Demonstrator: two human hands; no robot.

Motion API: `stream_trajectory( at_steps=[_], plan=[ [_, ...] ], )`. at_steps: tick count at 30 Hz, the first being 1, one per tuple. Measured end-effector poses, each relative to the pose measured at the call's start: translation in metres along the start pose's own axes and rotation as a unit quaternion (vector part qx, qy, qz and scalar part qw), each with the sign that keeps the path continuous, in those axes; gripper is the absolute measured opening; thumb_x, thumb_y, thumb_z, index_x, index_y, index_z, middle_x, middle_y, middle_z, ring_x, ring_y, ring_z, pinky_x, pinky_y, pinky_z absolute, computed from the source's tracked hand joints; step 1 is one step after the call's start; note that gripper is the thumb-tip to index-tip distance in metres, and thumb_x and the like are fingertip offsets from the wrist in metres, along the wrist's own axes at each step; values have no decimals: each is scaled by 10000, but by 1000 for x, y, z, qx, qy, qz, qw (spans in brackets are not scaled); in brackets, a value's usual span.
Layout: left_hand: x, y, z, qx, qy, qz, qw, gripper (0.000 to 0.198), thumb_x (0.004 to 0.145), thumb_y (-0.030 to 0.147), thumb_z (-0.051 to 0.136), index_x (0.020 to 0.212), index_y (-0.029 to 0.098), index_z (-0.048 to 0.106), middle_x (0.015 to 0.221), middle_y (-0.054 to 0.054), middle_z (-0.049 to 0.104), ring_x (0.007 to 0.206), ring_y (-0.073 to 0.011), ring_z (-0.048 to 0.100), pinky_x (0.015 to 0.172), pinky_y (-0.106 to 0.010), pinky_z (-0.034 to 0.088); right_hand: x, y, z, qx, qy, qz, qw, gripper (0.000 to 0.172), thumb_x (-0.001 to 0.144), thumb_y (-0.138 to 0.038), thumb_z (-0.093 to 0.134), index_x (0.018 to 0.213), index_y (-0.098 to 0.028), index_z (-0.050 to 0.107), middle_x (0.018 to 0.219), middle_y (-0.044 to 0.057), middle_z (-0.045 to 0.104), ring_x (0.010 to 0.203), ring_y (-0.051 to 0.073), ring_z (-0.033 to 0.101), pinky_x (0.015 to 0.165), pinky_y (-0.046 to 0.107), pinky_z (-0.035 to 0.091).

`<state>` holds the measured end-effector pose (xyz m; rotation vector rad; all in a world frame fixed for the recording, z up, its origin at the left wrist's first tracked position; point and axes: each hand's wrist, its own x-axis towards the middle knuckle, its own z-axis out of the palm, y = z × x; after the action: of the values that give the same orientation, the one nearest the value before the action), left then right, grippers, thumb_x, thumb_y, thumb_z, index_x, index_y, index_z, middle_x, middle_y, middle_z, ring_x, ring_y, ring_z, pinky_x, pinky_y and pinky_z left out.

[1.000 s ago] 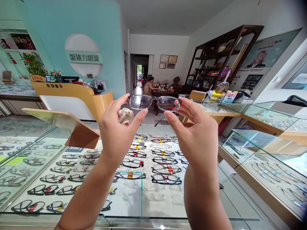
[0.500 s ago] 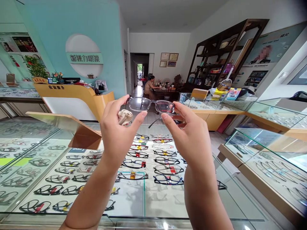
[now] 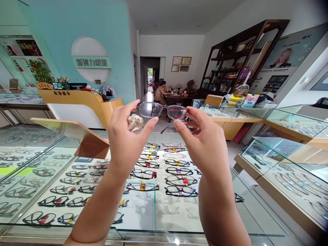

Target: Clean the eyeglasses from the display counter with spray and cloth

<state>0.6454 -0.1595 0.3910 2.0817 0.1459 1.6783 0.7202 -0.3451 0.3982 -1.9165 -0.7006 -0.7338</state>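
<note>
A pair of eyeglasses (image 3: 165,106) with a clear greyish frame is held up in front of me, above the glass counter. My left hand (image 3: 125,136) pinches its left end between thumb and fingers. A crumpled cream cloth (image 3: 135,123) is also tucked in that hand, behind the thumb. At the other end, my right hand (image 3: 207,140) grips the frame near the hinge. Red lettering shows on the right lens, and one dark temple tip pokes out below it. The other temple is mostly hidden.
Below my arms, a glass display case (image 3: 138,218) holds rows of spectacles. A slanted wooden board (image 3: 92,150) stands on it at left. More showcases (image 3: 289,171) line the right side. Farther back are a yellow reception desk (image 3: 102,112) and a seated person (image 3: 161,93).
The eyeglasses and both hands sit very slightly farther right in view, as does most of the room. Both hands keep their hold.
</note>
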Motion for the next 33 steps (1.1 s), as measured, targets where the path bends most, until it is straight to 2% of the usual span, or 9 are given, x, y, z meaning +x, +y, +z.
stream_trajectory(
  at_steps=[12,20,27,33],
  plan=[
    [0,0,-3,8,-2,-1,1000,551,927,491,848,1415,277,708,1259,-83,722,1128,-259,716,967,-401,614,-2,-3,0,3,7,6,1000,604,992,-582,689,1486,-233,681,1354,179,797,1003,328,800,851,519,636],
    [2,2,-5,6,-18,-30,999,564,918,502,855,1420,283,723,1264,-83,738,1116,-261,717,958,-407,610,-3,-7,1,-9,10,12,1000,606,998,-575,676,1507,-246,665,1326,171,802,1012,334,796,875,535,638],
    [0,5,-6,10,-15,-18,1000,553,940,520,826,1426,280,715,1243,-76,732,1085,-249,715,964,-401,607,-5,-7,-1,2,26,-18,999,545,1019,-537,667,1490,-264,673,1376,157,783,1182,363,771,943,562,646],
    [-1,7,-7,11,-9,-6,1000,528,946,508,823,1413,284,719,1231,-76,730,1113,-258,714,982,-405,604,-7,-8,-5,-1,29,-27,999,522,1021,-534,668,1467,-265,687,1373,150,788,1169,362,780,942,569,659]
  ],
)
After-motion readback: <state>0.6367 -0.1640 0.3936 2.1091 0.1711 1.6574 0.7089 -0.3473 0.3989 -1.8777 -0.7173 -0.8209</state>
